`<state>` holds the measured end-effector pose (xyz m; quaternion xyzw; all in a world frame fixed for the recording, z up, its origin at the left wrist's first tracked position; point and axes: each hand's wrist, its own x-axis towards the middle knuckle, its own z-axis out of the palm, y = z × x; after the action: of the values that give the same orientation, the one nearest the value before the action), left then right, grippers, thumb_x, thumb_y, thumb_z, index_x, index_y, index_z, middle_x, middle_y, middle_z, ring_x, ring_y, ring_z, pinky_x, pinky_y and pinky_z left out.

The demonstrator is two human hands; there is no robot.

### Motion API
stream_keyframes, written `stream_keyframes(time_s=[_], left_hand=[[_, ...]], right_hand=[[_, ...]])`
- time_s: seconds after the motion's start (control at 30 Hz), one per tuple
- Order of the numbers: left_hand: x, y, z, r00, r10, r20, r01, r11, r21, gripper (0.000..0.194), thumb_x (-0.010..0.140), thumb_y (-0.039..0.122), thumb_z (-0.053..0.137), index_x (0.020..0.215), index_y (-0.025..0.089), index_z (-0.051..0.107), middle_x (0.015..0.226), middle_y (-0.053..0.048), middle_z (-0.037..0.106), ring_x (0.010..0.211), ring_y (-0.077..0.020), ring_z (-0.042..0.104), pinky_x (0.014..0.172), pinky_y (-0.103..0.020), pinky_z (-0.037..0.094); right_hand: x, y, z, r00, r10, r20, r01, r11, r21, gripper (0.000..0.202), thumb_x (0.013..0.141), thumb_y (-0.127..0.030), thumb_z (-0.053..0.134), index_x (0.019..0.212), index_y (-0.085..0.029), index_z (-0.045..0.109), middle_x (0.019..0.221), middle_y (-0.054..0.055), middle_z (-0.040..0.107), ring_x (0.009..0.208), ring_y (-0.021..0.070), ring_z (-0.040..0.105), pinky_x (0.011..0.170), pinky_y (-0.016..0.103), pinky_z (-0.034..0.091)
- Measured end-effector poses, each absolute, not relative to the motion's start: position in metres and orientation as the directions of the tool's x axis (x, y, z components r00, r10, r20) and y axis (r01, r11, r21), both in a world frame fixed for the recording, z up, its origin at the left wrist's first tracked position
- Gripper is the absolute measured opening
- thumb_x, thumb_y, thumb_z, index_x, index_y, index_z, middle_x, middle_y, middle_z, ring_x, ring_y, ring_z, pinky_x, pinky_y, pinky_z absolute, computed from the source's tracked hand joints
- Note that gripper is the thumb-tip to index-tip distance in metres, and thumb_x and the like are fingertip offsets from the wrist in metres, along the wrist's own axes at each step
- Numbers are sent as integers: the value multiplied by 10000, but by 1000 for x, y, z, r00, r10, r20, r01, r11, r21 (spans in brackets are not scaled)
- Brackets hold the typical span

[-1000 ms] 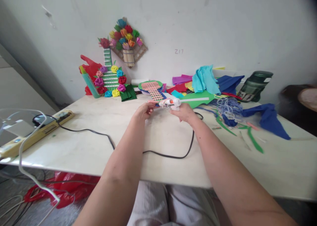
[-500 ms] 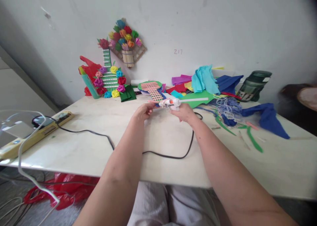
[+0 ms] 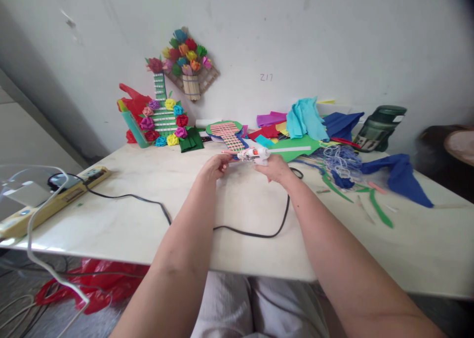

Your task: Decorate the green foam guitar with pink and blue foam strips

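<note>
In my right hand is a white hot glue gun, its nozzle end pointing left. A long pale glue stick juts from its back, to the right. My left hand is closed, fingers pinched, right by the nozzle end. A small pink and blue bit shows at its fingertips, too small to make out clearly. Just beyond the hands lies a green craft piece covered with pink sticks. The gun's black cord loops over the table below my wrists.
Flower-covered guitar craft and a teal bottle stand at the back left. Coloured paper, blue yarn, green scraps and a dark green bottle are on the right. A power strip lies along the left edge.
Almost nothing differs. Both hands and the glue gun stay in nearly the same place.
</note>
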<state>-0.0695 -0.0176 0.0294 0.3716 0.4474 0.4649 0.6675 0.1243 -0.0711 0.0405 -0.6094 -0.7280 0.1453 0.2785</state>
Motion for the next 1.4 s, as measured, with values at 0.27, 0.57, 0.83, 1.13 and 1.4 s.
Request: stream_keyframes(time_s=[0.27, 0.57, 0.83, 1.13, 1.4], left_hand=[[-71, -18, 30, 184, 949, -256, -287, 301, 909, 215, 702, 71, 508, 884, 99, 618, 697, -108, 667, 306, -5, 226, 301, -135, 106], [-73, -15, 27, 241, 939, -243, -292, 309, 905, 236, 691, 67, 496, 881, 112, 630, 688, -93, 667, 303, -2, 215, 294, -135, 95], [-73, -13, 25, 246, 936, -252, -305, 321, 897, 263, 691, 76, 496, 919, 113, 621, 696, -92, 665, 297, 0, 214, 293, -135, 97], [-74, -12, 25, 258, 931, -258, -327, 335, 883, 261, 724, 43, 449, 913, 103, 618, 716, -97, 669, 291, 3, 215, 275, -125, 109], [-75, -11, 22, 297, 919, -259, -435, 371, 821, 261, 737, 32, 485, 965, 90, 595, 700, -72, 661, 302, 13, 217, 276, -106, 127]], right_hand=[[142, -77, 46, -112, 979, 173, 554, 205, -807, 275, 668, -282, 579, 453, -184, 437, 326, -42, 427, 309, 95, 427, 397, 229, 378], [134, -75, 38, -114, 987, 114, 291, 143, -946, 226, 609, -266, 616, 497, -177, 441, 343, -73, 419, 259, 76, 392, 292, 210, 300], [132, -72, 31, -105, 992, 69, 247, 93, -964, 184, 611, -259, 619, 563, -175, 462, 359, -78, 435, 257, 73, 391, 264, 196, 280], [127, -72, 29, -106, 994, 27, 217, 50, -975, 173, 622, -250, 619, 595, -175, 465, 368, -78, 444, 258, 71, 383, 264, 193, 292], [128, -68, 23, -109, 994, 17, 173, 36, -984, 161, 624, -268, 626, 655, -175, 498, 379, -79, 459, 264, 77, 386, 267, 198, 294]])
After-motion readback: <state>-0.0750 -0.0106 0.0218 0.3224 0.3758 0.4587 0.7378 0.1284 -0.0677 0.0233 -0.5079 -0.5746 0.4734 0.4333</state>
